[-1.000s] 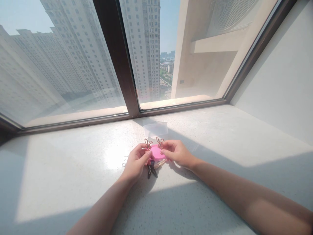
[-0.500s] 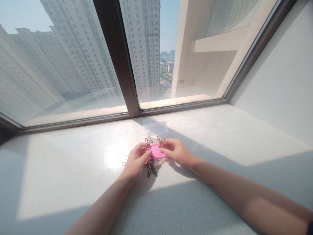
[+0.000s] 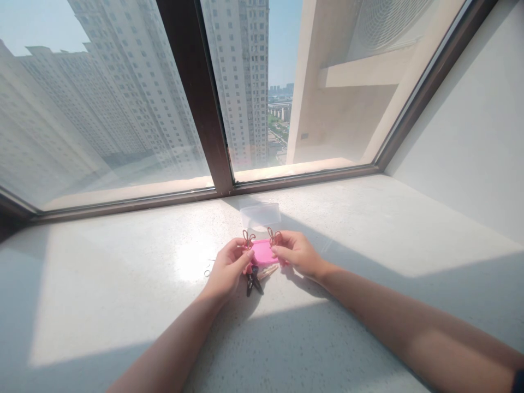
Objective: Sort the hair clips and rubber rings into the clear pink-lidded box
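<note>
Between my hands is a flat pink rectangular tray or lid point(image 3: 262, 252). At its left edge my left hand point(image 3: 229, 265) is closed around a clip with looped coppery wire handles point(image 3: 248, 239), which stand up above the fingers. A similar looped wire clip point(image 3: 273, 236) is pinched in my right hand point(image 3: 298, 254) at the right edge. The fingers partly hide both clip bodies. Just below the tray lie a black clip point(image 3: 254, 282) and a slim tan or gold clip point(image 3: 268, 272), close to my left thumb.
A clear plastic box or lid point(image 3: 260, 214) stands behind my hands on the speckled white sill point(image 3: 123, 305). Small thin metal items point(image 3: 208, 272), blurred by glare, lie left of my left hand. The brown window frame point(image 3: 223, 188) bounds the sill at the back, a white wall point(image 3: 462, 120) at the right.
My right hand has shifted slightly to the right with its wire clip, so the gap between the two clips is wider. My left hand has stayed nearly still.
</note>
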Tool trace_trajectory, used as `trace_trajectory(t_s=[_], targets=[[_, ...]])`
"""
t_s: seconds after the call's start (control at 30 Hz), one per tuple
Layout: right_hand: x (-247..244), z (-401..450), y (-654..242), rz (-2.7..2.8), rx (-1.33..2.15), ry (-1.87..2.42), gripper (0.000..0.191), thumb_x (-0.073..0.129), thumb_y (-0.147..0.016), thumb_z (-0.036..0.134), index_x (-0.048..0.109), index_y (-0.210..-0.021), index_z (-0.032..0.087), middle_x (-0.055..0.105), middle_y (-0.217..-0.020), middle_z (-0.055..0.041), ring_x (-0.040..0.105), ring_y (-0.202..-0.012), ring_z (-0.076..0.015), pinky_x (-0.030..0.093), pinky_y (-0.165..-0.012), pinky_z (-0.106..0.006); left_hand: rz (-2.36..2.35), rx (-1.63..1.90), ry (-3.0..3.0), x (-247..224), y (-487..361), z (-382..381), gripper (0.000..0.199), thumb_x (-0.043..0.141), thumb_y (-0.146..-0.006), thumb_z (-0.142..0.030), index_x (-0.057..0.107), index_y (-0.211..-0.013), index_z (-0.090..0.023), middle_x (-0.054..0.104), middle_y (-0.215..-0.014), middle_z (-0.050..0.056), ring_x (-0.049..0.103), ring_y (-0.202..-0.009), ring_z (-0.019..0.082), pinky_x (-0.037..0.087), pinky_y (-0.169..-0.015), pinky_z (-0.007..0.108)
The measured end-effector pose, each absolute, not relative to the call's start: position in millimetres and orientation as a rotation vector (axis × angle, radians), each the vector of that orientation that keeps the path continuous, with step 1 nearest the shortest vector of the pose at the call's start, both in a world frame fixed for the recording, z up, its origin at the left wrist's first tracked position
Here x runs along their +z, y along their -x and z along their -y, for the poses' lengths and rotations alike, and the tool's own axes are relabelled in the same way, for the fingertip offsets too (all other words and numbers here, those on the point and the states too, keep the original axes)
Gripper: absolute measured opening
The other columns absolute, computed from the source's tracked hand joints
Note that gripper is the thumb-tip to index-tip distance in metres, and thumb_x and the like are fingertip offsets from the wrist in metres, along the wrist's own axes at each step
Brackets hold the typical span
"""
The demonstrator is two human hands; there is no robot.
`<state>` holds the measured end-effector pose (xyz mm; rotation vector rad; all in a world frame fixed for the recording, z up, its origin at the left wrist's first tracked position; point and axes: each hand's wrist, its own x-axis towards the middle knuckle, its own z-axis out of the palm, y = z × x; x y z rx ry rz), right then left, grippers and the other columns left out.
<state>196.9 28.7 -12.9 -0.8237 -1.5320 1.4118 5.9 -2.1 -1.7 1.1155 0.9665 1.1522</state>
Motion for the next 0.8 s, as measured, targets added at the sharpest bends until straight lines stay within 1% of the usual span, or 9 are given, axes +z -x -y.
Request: trace_trajectory(t_s=[0.37, 0.6, 0.8], targets=[[-16.0, -29.0, -196.2, 1.519, 1.479, 0.812, 0.016, 0.059, -0.085, 0.030, 0.055, -0.082, 0.014, 0.067, -0.074, -0.0048, 0.058, -0.044, -0.0085, 0.039, -0.037, -0.018, -0.991, 1.141, -1.111, 0.7, -6.5, 3.8, 0.019, 0.071, -0.078, -0.027, 0.056, -0.086, -0.017, 0.061, -0.063, -0.001, 0.049, -0.050, 0.008, 0.036, -0.049, 0.020], [-15.6, -28.5, -196.0, 1.547, 1.506, 0.818, 0.017, 0.059, -0.086, 0.030, 0.057, -0.087, 0.013, 0.069, -0.075, -0.0058, 0.058, -0.042, -0.0081, 0.040, -0.036, -0.016, -0.983, 1.130, -1.125, -0.3, -5.8, 3.3, 0.020, 0.070, -0.079, -0.028, 0.056, -0.088, -0.017, 0.061, -0.064, -0.001, 0.050, -0.050, 0.008, 0.037, -0.049, 0.020], [-15.5, -28.1, -196.2, 1.560, 1.526, 0.813, 0.018, 0.060, -0.086, 0.030, 0.057, -0.087, 0.012, 0.070, -0.077, -0.0080, 0.060, -0.042, -0.0086, 0.041, -0.035, -0.016, -0.974, 1.133, -1.135, -0.6, -6.0, 2.5, 0.020, 0.069, -0.080, -0.028, 0.056, -0.088, -0.017, 0.061, -0.063, -0.002, 0.049, -0.051, 0.008, 0.037, -0.050, 0.019]])
